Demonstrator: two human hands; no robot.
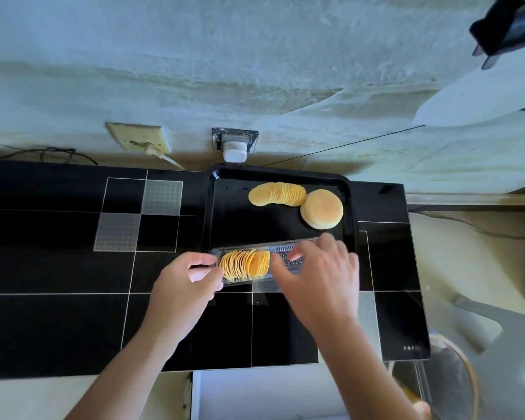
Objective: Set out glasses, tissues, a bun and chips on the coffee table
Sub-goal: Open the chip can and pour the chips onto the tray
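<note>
While left hand (188, 275) grips chip tray (255, 265), right hand (319, 274) reaches in.

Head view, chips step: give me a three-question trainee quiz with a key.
1. True or false: the bun lies on the black tray.
2. Which hand holds the end of the clear chip container where the chips in the container are stacked?
A. left hand
B. right hand
3. Fill in: the loose row of chips lies on the tray beside the ____.

Key: 1 true; 2 A; 3 bun.
</note>
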